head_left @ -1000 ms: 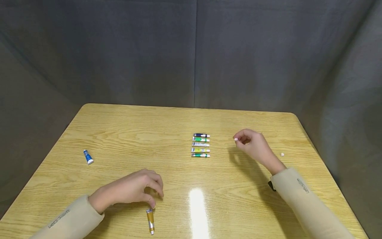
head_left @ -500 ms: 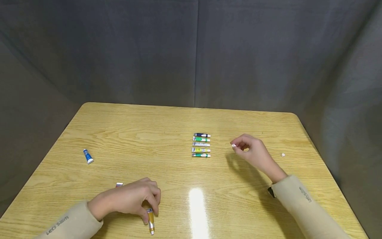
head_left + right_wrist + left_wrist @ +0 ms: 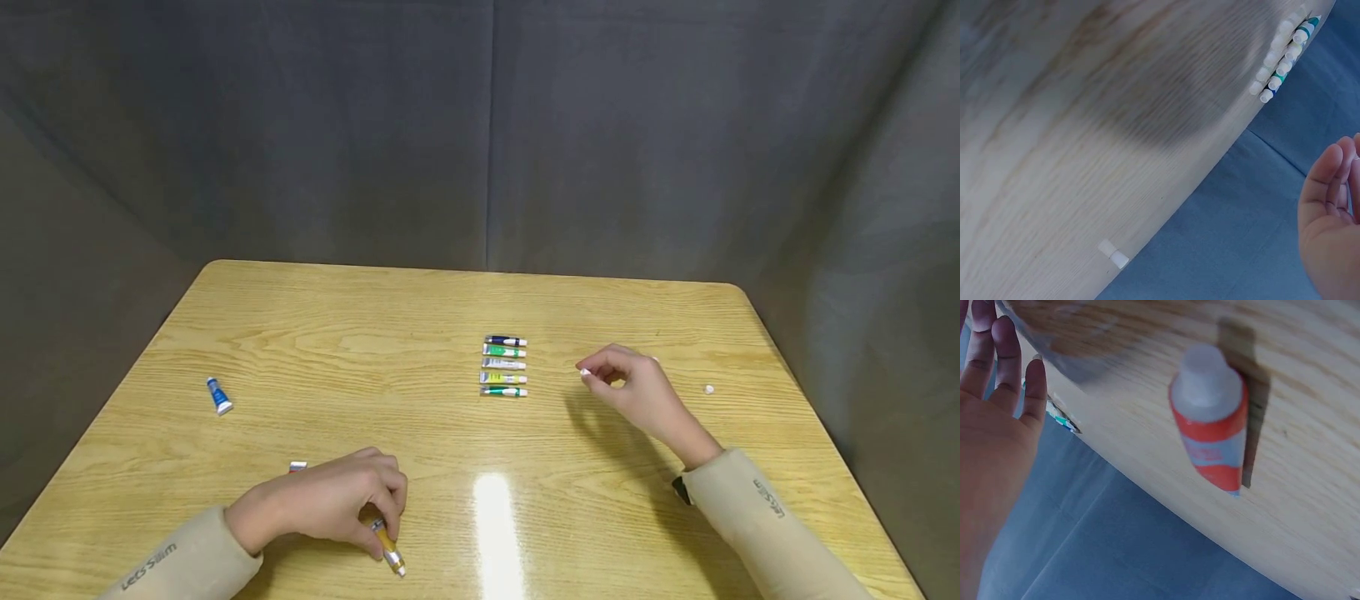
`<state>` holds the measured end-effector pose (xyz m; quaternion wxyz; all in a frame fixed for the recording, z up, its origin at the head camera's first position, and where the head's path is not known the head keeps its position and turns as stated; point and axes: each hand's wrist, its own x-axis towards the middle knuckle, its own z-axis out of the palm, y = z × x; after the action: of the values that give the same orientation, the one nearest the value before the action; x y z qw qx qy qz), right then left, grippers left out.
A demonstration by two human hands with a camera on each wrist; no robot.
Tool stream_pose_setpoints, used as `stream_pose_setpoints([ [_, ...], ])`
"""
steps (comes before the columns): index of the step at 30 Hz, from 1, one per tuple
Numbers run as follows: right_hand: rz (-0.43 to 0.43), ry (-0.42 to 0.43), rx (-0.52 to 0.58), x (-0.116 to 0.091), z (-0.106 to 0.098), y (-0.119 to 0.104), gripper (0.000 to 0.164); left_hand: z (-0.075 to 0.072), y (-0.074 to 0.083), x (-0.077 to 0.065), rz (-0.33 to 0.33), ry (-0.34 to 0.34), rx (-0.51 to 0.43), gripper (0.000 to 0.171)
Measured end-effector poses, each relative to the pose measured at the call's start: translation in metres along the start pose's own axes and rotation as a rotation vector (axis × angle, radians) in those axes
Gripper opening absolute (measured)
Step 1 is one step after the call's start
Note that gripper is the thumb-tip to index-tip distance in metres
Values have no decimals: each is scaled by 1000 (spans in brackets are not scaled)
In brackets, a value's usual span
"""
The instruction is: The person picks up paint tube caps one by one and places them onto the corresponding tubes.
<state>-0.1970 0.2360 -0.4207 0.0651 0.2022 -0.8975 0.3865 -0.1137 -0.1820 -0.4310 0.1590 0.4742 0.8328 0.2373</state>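
Observation:
In the head view my left hand (image 3: 337, 504) pinches an ochre paint tube (image 3: 389, 548) near its crimped end. The tube lies low at the table's front, its white cap towards me. My right hand (image 3: 633, 392) holds a small white cap (image 3: 585, 372) between thumb and fingertip, above the table and right of a row of paint tubes (image 3: 504, 365). A red paint tube (image 3: 1210, 434) with a white cap lies on the table in the left wrist view. Most of it is hidden behind my left hand in the head view.
A blue paint tube (image 3: 219, 396) lies at the left of the wooden table (image 3: 360, 325). One loose white cap (image 3: 709, 389) sits to the right. Another small white piece (image 3: 656, 359) shows just behind my right hand. Dark curtain (image 3: 375, 142) hangs behind the table.
My left hand has come down onto the ochre tube and gripped it, and the tube has turned so its cap points more to the right. My right hand has lowered slightly with the cap.

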Motion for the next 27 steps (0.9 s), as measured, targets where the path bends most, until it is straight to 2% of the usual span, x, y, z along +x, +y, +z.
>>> stream_pose_setpoints([
  [10, -1, 3, 1, -2, 1, -2, 12, -10, 3, 6, -60, 36, 40, 12],
  [19, -18, 8, -8, -2, -1, -5, 16, -17, 0, 16, -61, 128, 72, 13],
  [27, -23, 25, -5, -2, 1, -6, 17, -26, -3, 36, -47, 223, 81, 13],
])
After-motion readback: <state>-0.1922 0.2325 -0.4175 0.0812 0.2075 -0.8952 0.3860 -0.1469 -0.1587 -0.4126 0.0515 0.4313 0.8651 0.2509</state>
